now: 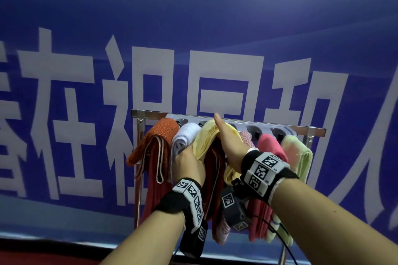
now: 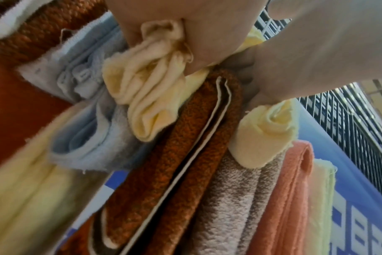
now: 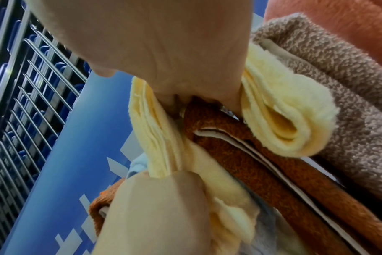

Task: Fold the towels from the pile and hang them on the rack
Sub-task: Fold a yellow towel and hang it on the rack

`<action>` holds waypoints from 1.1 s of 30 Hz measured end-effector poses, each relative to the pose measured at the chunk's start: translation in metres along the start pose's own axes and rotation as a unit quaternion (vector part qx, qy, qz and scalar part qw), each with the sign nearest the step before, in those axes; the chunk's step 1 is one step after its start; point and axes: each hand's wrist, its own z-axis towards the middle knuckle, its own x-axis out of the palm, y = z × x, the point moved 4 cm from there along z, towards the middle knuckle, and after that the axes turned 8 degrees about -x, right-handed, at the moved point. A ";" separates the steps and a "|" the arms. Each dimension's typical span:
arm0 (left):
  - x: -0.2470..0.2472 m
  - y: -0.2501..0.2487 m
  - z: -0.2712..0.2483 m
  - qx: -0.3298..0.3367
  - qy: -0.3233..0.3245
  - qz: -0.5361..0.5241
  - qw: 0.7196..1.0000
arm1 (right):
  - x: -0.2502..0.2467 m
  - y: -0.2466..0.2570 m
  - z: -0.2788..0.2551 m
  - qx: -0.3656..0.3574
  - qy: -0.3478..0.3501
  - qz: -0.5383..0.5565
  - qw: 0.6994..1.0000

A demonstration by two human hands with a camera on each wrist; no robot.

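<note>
- The rack is a metal rail in front of a blue banner with large white characters.
- Hanging on the rack from its left end: orange towel, white towel, rust towel at the rack's middle, speckled pink towel, pink towel, and pale green towel at the right end.
- The neighbours are packed tight. The white towel touches one side of my working spot and the speckled one touches the other.
- The yellow towel is at the rack's middle, on top of the rust towel. It is soft pile, pale butter colour, folded into several layers, bunched rather than flat.
- As far as I can see, the towel arches over the rust towel with one end hanging on each side. Its long axis therefore runs roughly along the rail, with both ends pointing down.
- The left hand is below the rail and has its fingers curled round the left hanging end. The left wrist view shows the folds squeezed between thumb and fingers.
- The right hand lies over the top of the arch with the thumb straight. Its fingers wrap down the right side, and a roll of yellow cloth comes out under them.
</note>
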 end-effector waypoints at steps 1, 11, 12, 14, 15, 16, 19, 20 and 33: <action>0.002 0.000 0.002 -0.004 0.006 0.013 1.000 | -0.002 -0.001 0.001 -0.002 -0.006 -0.006 1.000; 0.019 0.010 0.013 -0.023 0.019 0.029 0.999 | -0.002 -0.010 0.006 -0.003 -0.014 -0.014 1.000; 0.023 0.011 0.015 -0.022 0.030 0.023 0.999 | 0.000 -0.009 0.007 0.002 -0.015 -0.009 1.000; 0.031 0.015 0.021 -0.036 0.050 0.004 0.998 | 0.001 -0.009 0.008 0.011 -0.015 0.004 1.000; 0.038 0.018 0.024 -0.043 0.064 -0.017 0.997 | 0.001 -0.011 0.009 0.016 -0.011 0.010 1.000; 0.044 0.021 0.027 -0.048 0.080 -0.036 0.995 | 0.001 -0.012 0.010 0.019 -0.011 0.019 1.000; 0.077 0.038 0.043 -0.058 0.127 -0.070 0.988 | 0.001 -0.016 0.012 0.038 -0.011 0.051 0.998; 0.082 0.039 0.043 -0.072 0.148 -0.103 0.981 | 0.002 -0.017 0.011 0.043 -0.015 0.067 0.997; 0.044 0.035 0.007 -0.183 0.368 -0.294 0.863 | 0.004 -0.040 0.003 0.068 -0.075 0.187 0.977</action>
